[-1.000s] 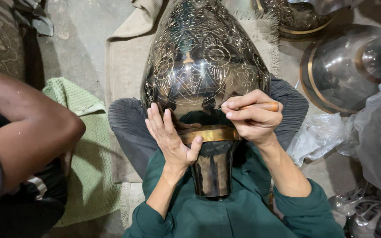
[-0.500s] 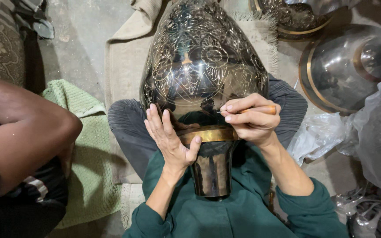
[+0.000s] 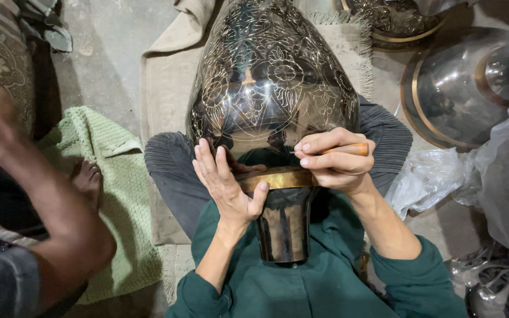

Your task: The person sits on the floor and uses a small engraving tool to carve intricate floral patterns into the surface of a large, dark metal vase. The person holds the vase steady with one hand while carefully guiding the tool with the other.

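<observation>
Against the engraved vase [image 3: 269, 88], my left hand [image 3: 228, 182] braces open; my right hand [image 3: 334, 162] should steady the gripped wooden-handled tool [image 3: 344, 149].

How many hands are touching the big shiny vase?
2. The left hand rests flat against the vase near its brass band; the right hand, holding a wooden-handled tool, presses on it beside the left.

- The right hand [image 3: 337, 165] closes its grip on a tool handle [image 3: 349, 149] against the vase [image 3: 272, 100].
- Left of that grip, the left hand [image 3: 228, 185] lies flat on the vase neck band [image 3: 278, 178].
- Right of the grip: plastic bag [image 3: 428, 176], then a metal vessel [image 3: 466, 88].
- Far left: a mat [image 3: 119, 194] on the floor [image 3: 95, 70].
</observation>
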